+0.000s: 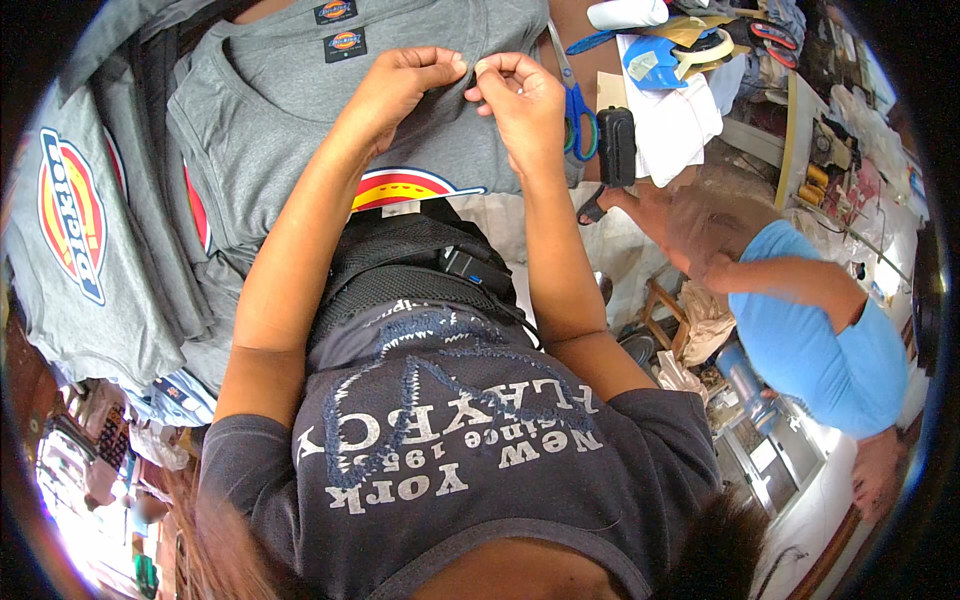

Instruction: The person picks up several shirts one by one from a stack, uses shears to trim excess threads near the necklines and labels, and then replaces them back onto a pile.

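Observation:
A grey shirt with a wide neckline lies spread on the table in front of me, a printed red and yellow design on its near edge. My left hand and my right hand meet over its right half, thumbs and forefingers pinched close together. Between them runs a narrow fold of the grey cloth, which both hands seem to grip; any thread there is too small to make out. Just right of my right hand lie scissors with blue handles, blades pointing away.
More grey shirts hang in a pile at the left. Beyond the scissors are a black case, white cloth or paper, a blue tape dispenser and a white roll. At the right sits a person in a blue shirt.

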`<action>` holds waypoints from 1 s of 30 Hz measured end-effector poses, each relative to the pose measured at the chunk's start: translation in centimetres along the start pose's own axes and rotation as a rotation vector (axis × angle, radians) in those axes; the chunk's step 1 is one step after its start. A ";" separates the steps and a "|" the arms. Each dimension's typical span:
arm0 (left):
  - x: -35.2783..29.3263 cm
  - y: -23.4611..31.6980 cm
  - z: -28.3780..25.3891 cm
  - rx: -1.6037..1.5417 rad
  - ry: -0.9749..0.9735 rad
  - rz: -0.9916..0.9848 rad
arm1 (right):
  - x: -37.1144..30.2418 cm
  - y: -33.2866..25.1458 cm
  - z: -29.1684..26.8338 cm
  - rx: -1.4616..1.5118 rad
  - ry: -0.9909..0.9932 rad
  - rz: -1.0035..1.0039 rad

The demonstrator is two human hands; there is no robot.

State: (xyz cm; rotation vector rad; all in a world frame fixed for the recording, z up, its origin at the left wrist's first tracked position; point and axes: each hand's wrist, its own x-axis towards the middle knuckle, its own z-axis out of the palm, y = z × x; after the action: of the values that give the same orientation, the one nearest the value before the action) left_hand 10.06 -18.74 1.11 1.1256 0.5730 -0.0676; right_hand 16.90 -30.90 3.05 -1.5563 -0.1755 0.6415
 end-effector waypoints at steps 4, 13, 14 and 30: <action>-0.1 0.2 0.2 0.029 0.013 0.012 | 0.5 0.2 -0.4 -0.145 -0.003 -0.088; -1.3 0.3 0.1 0.354 -0.006 0.297 | 3.7 -4.5 -1.9 -1.054 -0.511 -0.909; -1.8 0.9 0.2 0.330 -0.028 0.281 | 3.6 -4.9 -2.1 -1.053 -0.556 -0.847; -8.6 4.0 2.2 0.118 -0.037 0.246 | 2.1 -6.4 -3.3 -0.127 -0.901 -0.108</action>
State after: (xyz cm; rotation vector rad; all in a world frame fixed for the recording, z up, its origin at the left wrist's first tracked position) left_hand 4.89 -20.86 9.10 1.3003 0.3982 0.0917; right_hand 21.94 -32.03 8.48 -1.2649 -0.9805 1.2266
